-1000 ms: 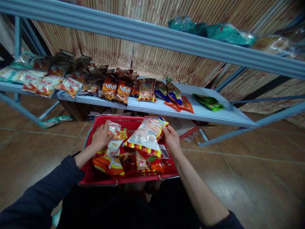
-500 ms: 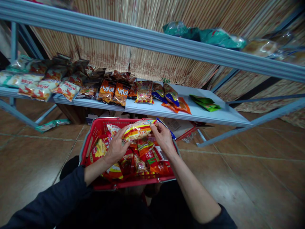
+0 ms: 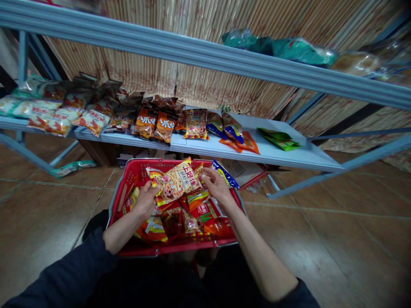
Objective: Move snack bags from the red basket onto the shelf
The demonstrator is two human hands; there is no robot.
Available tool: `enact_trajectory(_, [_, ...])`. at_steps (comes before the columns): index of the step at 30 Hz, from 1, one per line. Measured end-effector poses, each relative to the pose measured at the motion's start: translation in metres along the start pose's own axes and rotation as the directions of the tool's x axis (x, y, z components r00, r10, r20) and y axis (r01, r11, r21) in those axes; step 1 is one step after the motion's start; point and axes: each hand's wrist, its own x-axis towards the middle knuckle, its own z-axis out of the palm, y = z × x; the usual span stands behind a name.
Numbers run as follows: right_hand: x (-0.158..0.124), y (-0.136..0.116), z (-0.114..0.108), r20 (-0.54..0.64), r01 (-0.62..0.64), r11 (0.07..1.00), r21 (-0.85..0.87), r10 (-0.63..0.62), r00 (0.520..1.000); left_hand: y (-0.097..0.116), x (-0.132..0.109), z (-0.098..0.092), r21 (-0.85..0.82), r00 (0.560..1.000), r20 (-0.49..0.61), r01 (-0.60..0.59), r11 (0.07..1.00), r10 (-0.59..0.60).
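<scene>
A yellow and red snack bag [image 3: 176, 182] faces up above the red basket [image 3: 144, 249], its printed front showing. My left hand [image 3: 145, 201] grips the bag's left end between thumb and fingers. At its right end is my right hand [image 3: 215, 185], fingers curled and slightly apart; whether they touch the bag or another packet beside it is unclear. Several red, orange and yellow snack packets [image 3: 205, 209] fill the basket below. A blue packet [image 3: 225, 173] leans on the basket's back right rim, just beyond my right hand.
Behind the basket, a blue-grey shelf [image 3: 282, 160] bears white, brown and orange snack bags [image 3: 164, 126] and green packets [image 3: 278, 139]. An upper shelf beam [image 3: 192, 49] crosses above. A teal packet [image 3: 73, 168] lies on the floor at left.
The yellow and red bag has turned so its front faces up. My left hand has shifted left and down with its end, and my right hand's fingers have loosened.
</scene>
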Motion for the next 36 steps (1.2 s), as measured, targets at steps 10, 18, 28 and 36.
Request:
enact_trajectory(10, [-0.015, -0.032, 0.015, 0.062, -0.328, 0.737, 0.591, 0.364, 0.929, -0.01, -0.02, 0.007, 0.106, 0.999, -0.046, 0.02, 0.994, -0.015])
enact_trajectory(18, [-0.005, -0.032, 0.015, -0.14, -0.203, 0.679, 0.705, 0.414, 0.899, -0.005, -0.037, -0.005, 0.478, 0.976, 0.14, 0.083, 0.874, -0.169])
enact_trajectory(28, [-0.009, -0.039, 0.021, -0.177, -0.104, 0.748, 0.656, 0.286, 0.942, 0.015, -0.011, 0.019, 0.425, 0.95, 0.296, -0.225, 0.877, 0.1])
enact_trajectory(36, [0.007, -0.036, 0.01, -0.274, -0.076, 0.733, 0.676, 0.346, 0.897, -0.002, -0.017, 0.021, 0.378, 0.957, 0.287, -0.074, 0.923, -0.041])
